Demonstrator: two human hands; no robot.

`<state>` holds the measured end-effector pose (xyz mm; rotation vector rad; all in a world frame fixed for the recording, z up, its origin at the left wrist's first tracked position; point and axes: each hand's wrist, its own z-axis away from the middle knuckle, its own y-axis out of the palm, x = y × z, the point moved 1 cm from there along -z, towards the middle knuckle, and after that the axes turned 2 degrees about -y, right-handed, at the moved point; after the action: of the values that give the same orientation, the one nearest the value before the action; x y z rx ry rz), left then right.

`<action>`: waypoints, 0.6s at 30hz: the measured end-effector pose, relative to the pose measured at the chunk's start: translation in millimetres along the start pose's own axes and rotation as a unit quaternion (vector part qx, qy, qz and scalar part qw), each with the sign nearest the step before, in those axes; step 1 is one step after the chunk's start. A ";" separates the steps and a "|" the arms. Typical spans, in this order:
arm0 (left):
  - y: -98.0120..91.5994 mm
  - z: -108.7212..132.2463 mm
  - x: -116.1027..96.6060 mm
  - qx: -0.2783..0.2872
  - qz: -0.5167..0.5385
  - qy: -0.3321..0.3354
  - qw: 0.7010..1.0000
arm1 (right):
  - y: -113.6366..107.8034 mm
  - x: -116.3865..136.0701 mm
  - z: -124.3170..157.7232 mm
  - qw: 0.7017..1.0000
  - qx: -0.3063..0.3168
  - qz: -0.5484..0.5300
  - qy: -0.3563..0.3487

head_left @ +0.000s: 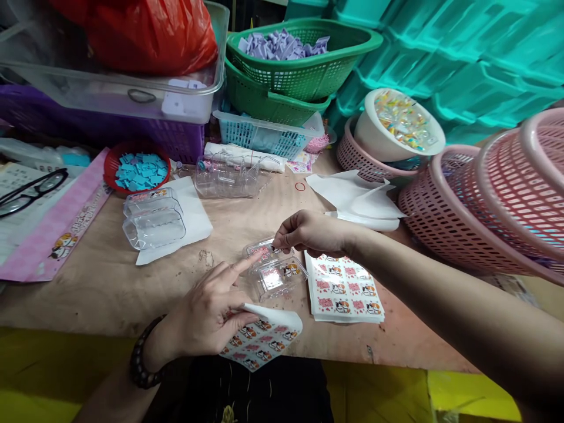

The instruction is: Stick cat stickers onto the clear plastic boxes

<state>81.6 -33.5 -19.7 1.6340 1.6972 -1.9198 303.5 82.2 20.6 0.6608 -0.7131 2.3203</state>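
Note:
My left hand (200,314), wearing a dark bead bracelet, grips a curled sheet of cat stickers (264,343) between thumb and fingers. Its index finger stretches out onto a clear sticker (261,254) with pink lettering, on the upper part of a clear plastic box (275,281). My right hand (308,234) reaches across from the right, thumb and forefinger pinched at the sticker's right end. The lower part of the box bears another cat print. A stack of sticker sheets (346,294) lies flat under my right forearm.
Clear boxes (154,220) rest on white paper at left, beside a red bowl (113,176) of blue pieces. Another clear tray (229,176) lies behind. Pink baskets (436,205) crowd the right; green baskets (282,94) stand at the back. Crumpled white paper (352,197) lies beyond my right hand.

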 end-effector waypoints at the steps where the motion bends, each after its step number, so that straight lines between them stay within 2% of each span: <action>1: 0.8 -0.6 0.2 0.006 0.001 -0.004 1.000 | -0.1 0.7 0.3 1.000 0.000 0.004 0.000; 6: 3.6 -3.8 2.2 0.032 -0.006 -0.037 0.999 | 4.5 8.9 4.3 0.999 -0.017 0.051 -0.002; 9: 2.2 -5.4 2.5 0.048 -0.024 -0.063 0.997 | 11.8 17.2 8.3 0.986 -0.060 0.153 -0.015; 11: 0.4 -6.3 2.2 0.057 -0.032 -0.073 0.995 | 14.5 21.0 9.9 0.962 -0.093 0.255 -0.029; 13: -1.5 -7.2 1.8 0.064 -0.032 -0.079 0.994 | 11.9 21.2 11.5 0.924 -0.133 0.359 -0.030; 16: -3.2 -7.8 2.0 0.074 -0.019 -0.088 0.993 | -1.8 14.7 19.8 0.869 -0.217 0.443 -0.032; 17: -3.2 -7.8 2.6 0.078 -0.013 -0.089 0.993 | -6.4 10.7 25.1 0.866 -0.229 0.442 -0.044; 18: -3.1 -7.7 3.3 0.079 -0.006 -0.087 0.993 | -9.4 5.5 31.3 0.877 -0.221 0.421 -0.062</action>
<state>82.9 -24.8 -18.6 1.4555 1.5275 -2.1824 314.6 71.1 49.7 0.3025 -1.8149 2.6955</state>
